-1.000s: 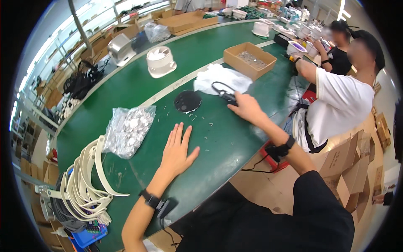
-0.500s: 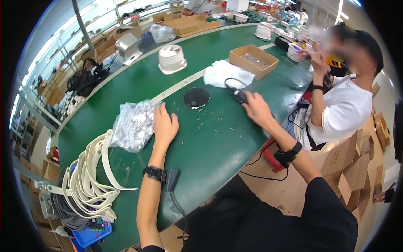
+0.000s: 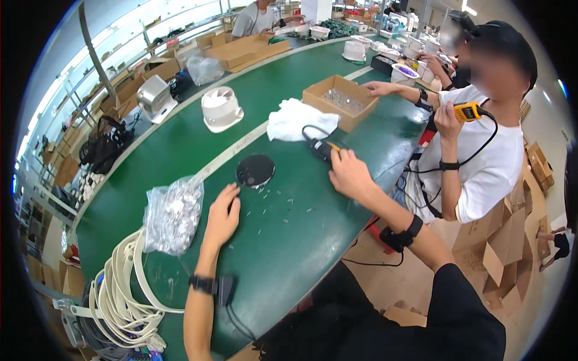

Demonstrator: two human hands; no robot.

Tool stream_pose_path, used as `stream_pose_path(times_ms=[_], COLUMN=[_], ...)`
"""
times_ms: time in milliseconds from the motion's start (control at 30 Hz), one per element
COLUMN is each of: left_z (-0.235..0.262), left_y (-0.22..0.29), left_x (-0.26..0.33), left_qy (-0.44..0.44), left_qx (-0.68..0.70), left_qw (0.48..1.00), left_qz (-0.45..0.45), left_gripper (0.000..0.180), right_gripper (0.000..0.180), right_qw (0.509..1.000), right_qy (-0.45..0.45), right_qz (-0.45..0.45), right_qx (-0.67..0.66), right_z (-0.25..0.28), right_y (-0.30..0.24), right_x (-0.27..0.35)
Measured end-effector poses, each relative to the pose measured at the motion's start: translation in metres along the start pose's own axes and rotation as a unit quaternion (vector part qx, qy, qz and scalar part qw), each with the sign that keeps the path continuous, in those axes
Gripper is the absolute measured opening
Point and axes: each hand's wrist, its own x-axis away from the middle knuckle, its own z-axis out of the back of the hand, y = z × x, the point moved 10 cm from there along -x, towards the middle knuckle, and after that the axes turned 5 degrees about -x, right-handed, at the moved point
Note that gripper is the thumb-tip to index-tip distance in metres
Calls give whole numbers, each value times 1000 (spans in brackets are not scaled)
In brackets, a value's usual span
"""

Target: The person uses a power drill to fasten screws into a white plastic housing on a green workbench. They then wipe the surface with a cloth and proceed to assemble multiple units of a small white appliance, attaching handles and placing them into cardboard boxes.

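My right hand (image 3: pixel 351 175) is closed around the near end of a black and yellow electric screwdriver (image 3: pixel 321 148), which lies low over the green tabletop with its cord looping up. My left hand (image 3: pixel 223 215) rests on the table, fingers stretched out and nothing in it. To its left sits a clear plastic bag of small white parts (image 3: pixel 174 215). Just beyond its fingertips is a round black disc (image 3: pixel 255 171). Several small metal pins (image 3: pixel 291 201) are scattered between my hands. A crumpled white cloth or bag (image 3: pixel 301 120) lies beyond the screwdriver.
A cardboard box of small parts (image 3: pixel 310 96) stands far right, a co-worker's hand (image 3: pixel 380 89) at its rim. That person's other hand holds a yellow tool (image 3: pixel 467 112). A white fan housing (image 3: pixel 220 108) stands at the back. Coiled cream straps (image 3: pixel 114 295) lie near left.
My view has turned a little right. My left hand has come away from the bag's side. The co-worker has reached to the box and holds up the yellow tool.
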Motion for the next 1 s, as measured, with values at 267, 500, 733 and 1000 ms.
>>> stream_pose_path(times_ms=[267, 500, 733, 1000], left_z=[-3, -17, -31, 33], left_y=[47, 73, 67, -4], left_x=[13, 19, -2, 38], left_qy=[-52, -61, -5, 198], left_qx=[10, 4, 121, 86], left_qw=[999, 998, 992, 967], left_qz=[2, -25, -22, 133], left_gripper=[38, 41, 29, 19], right_gripper=[26, 44, 52, 39], right_qw=[980, 901, 770, 618], right_qy=[-57, 131, -26, -62], right_qz=[56, -289, -475, -382], right_qx=[-185, -297, -425, -685], right_z=[22, 36, -66, -66], right_y=[-3, 101, 293, 248], right_x=[-27, -24, -46, -107])
